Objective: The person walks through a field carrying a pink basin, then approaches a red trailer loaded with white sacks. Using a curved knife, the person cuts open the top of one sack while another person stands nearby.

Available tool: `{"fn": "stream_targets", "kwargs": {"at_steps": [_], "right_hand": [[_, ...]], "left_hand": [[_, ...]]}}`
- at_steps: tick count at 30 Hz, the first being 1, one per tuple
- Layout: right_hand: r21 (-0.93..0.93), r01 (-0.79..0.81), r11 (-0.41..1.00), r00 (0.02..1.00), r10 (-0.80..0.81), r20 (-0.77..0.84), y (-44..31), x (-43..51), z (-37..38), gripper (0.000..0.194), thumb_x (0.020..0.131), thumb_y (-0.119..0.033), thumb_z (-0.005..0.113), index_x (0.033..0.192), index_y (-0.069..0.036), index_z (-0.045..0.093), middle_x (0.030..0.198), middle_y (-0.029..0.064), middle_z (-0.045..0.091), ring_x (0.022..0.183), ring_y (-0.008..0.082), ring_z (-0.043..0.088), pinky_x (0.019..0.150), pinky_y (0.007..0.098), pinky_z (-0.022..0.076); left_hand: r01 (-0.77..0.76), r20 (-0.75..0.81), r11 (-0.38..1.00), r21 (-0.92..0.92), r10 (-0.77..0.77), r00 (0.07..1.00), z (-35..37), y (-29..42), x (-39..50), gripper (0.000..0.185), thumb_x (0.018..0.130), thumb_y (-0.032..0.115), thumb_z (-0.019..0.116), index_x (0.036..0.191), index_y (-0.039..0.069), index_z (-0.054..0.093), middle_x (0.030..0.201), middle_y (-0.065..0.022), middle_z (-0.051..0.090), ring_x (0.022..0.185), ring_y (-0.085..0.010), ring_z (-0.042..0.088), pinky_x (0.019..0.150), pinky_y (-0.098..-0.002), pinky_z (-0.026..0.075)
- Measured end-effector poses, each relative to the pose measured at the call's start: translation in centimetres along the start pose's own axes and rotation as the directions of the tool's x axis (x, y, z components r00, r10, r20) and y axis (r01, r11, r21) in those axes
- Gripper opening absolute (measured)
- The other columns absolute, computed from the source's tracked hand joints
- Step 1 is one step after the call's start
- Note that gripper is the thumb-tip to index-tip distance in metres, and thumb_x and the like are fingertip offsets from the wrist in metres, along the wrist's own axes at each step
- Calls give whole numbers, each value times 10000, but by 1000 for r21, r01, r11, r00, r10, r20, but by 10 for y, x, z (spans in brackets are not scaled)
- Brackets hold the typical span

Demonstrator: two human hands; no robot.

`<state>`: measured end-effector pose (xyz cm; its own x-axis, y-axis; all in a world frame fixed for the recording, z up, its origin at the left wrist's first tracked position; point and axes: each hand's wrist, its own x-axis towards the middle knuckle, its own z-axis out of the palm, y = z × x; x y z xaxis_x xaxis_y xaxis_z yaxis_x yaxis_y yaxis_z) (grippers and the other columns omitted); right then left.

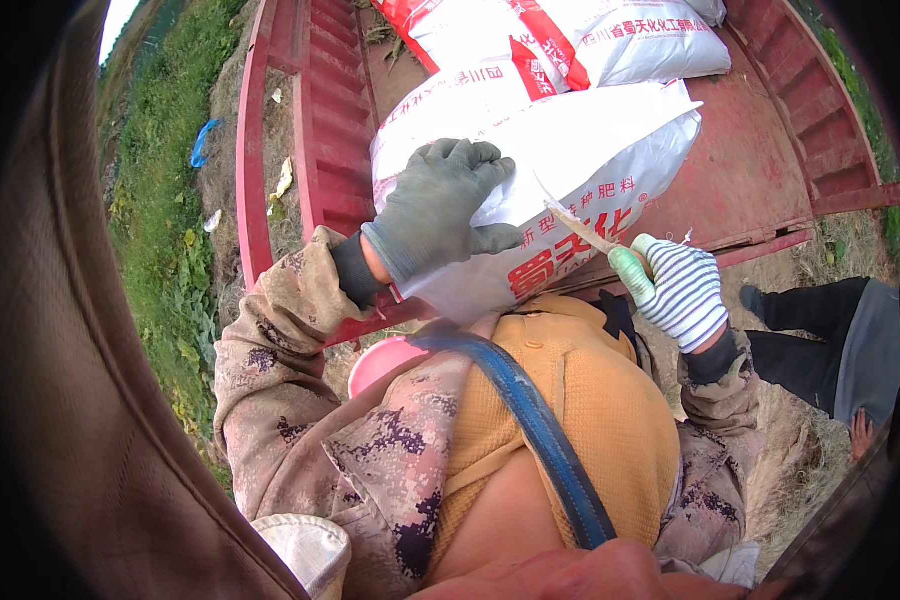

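Note:
In front of me a full white plastic sack (630, 169) with red printing lies in the bed of a red metal trailer. My left hand (446, 202), in a grey work glove, presses on the sack's upper face, thumb apart from the slightly curled fingers. My right hand (671, 289), in a striped glove with pale green fingertips, grips a narrow curved blade, seemingly a sickle (579, 227). The blade points up and left across the sack's near side. Its tip lies over the white plastic; I cannot tell whether it has gone in.
More white sacks (652, 45) are stacked behind. Ribbed red side walls (337, 112) flank the trailer bed (757, 150). A pink tub (382, 364) is below my left arm. A blue strap (525, 405) crosses my chest. Another person's dark-trousered leg (802, 322) is at right.

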<state>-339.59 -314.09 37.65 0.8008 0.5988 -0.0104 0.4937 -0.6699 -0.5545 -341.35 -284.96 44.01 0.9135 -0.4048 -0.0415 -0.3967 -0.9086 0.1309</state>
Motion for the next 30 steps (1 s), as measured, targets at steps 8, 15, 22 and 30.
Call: {"fn": "stream_targets", "kwargs": {"at_steps": [8,15,22,30], "right_hand": [[-64,27,998,961,-9,276,-5,8,-38,439,935,-454,527,765,-70,655,600,161,582,565,360,594,511,423,458],[-157,49,986,952,2,307,-12,24,-47,529,944,-516,479,752,-61,669,605,181,585,586,368,601,529,436,465],[-198,103,975,964,-49,261,-14,24,-48,522,935,-515,500,751,-51,656,617,175,603,588,355,614,549,428,479],[-383,-178,906,947,51,-319,0,31,-10,424,883,-482,610,756,-78,595,604,104,571,515,272,589,489,384,449]], "left_hand": [[49,-14,998,32,-48,999,12,2,-5,773,632,416,808,1281,93,541,1264,-101,535,1131,-329,494,1003,-456,370],[118,17,993,-12,-118,993,11,4,-7,831,630,447,813,1326,94,526,1314,-113,514,1219,-361,447,1068,-462,318],[95,-22,994,-50,-96,995,13,1,-10,771,674,458,782,1301,75,548,1309,-123,517,1210,-363,453,1062,-458,324],[12,-187,982,-189,-48,981,18,-9,-12,364,914,258,549,1200,40,607,1179,-159,590,1081,-350,529,955,-441,380]]}}
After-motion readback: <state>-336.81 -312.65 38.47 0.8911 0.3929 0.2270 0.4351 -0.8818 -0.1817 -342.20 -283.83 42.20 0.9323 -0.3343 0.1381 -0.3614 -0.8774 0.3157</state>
